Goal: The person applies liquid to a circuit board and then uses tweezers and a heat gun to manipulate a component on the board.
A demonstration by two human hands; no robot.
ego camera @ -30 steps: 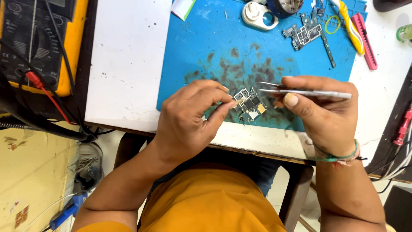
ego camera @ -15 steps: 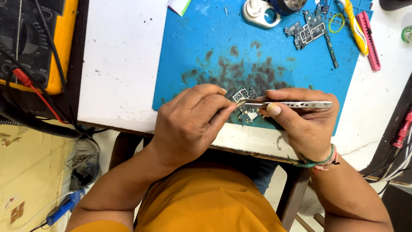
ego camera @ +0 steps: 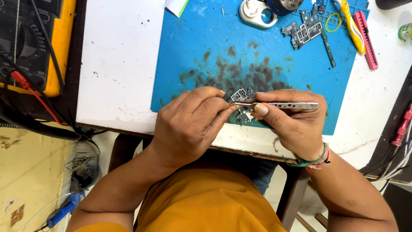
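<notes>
Torso: an orange shirt [ego camera: 206, 202] is seen at the bottom centre of the frame, nearest the camera.
Left hand: the left hand [ego camera: 189, 124] is placed at centre frame, its fingers [ego camera: 214, 112] curled and pressed onto the near edge of a small circuit board.
Right hand: the right hand [ego camera: 292, 124] is held just right of centre, with woven bands [ego camera: 315, 161] worn at the wrist.
Right fingers: metal tweezers [ego camera: 279, 105] are pinched between thumb and forefinger, laid level and pointed left.
Small circuit board: the small circuit board [ego camera: 242, 95] is found at centre frame between the two hands, on the near edge of the mat; it is mostly hidden, so whether the tweezer tips touch it or a part on it cannot be told.
Mat: a blue mat [ego camera: 193, 47] with dark stains is spread over the white worktop [ego camera: 120, 60].
Far items: a second circuit board [ego camera: 307, 31] is laid at the upper right, with a yellow-handled tool [ego camera: 354, 25] and a pink tool [ego camera: 368, 41] beside it.
Left edge: a yellow multimeter [ego camera: 30, 43] with a red lead is set at the upper left.
</notes>
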